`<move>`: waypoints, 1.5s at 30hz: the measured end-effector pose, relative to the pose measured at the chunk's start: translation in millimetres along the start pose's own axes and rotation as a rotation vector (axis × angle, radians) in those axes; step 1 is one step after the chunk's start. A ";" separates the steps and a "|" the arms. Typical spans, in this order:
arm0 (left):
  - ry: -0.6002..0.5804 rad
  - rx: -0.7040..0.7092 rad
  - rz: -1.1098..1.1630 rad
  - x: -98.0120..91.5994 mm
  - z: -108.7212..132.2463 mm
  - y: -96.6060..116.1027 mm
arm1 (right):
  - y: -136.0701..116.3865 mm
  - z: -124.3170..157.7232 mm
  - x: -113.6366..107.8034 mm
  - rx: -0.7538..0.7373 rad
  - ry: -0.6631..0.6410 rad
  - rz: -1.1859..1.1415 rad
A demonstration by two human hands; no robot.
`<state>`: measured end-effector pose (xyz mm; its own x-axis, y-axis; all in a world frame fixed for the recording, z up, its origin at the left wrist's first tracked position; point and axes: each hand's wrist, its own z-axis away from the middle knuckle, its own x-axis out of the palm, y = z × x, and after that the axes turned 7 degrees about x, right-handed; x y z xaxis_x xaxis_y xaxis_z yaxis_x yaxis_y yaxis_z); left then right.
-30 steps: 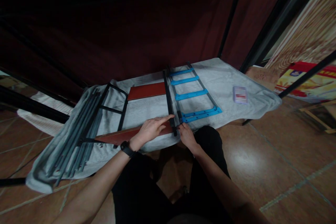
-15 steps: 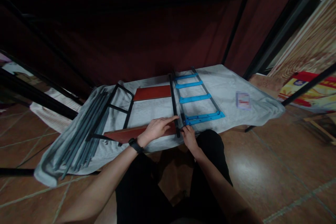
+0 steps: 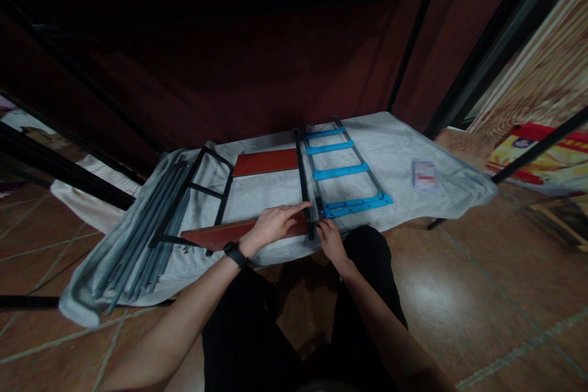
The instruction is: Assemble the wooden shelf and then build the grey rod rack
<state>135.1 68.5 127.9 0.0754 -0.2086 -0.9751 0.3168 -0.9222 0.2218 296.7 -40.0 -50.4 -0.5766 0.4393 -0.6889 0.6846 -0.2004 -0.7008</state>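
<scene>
My left hand [image 3: 272,224] lies over the reddish-brown board [image 3: 215,235] nearest me, its index finger stretched to the black metal bar [image 3: 301,177] and its thumb apart. Just right of the bar's near end, my right hand [image 3: 331,241] has its fingers pinched together; anything between them is too small to make out. A second reddish-brown board [image 3: 265,163] meets the bar farther back. To the left lies a black tubular frame [image 3: 206,188] with a crosspiece. Right of the bar is a ladder-like piece with grey tubes and blue crosspieces [image 3: 340,171].
A light grey cloth [image 3: 390,153] covers the low surface beneath the parts. Several grey tubes [image 3: 142,233] lie bundled at its left end. Black posts and rails stand around it, with a dark red panel [image 3: 275,61] behind. A red-and-yellow box [image 3: 542,159] sits at right.
The view has shifted very slightly. Both hands stay in nearly the same place, with only a small change in my right fingers beside the bar.
</scene>
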 end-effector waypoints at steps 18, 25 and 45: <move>-0.010 0.009 0.077 -4.5 -1.7 -3.2 | 5.3 0.9 5.9 -0.046 0.052 -0.002; 0.014 0.026 0.111 -6.2 -1.2 -3.3 | 3.1 -9.0 -3.7 -0.035 -0.107 0.110; 0.076 0.002 0.102 -7.1 1.1 -5.7 | -6.3 -7.7 -8.8 0.167 -0.167 0.033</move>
<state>131.7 74.9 133.6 0.1788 -0.2765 -0.9442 0.3021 -0.8979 0.3202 300.8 -35.9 -38.5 -0.6299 0.2822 -0.7236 0.6294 -0.3604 -0.6884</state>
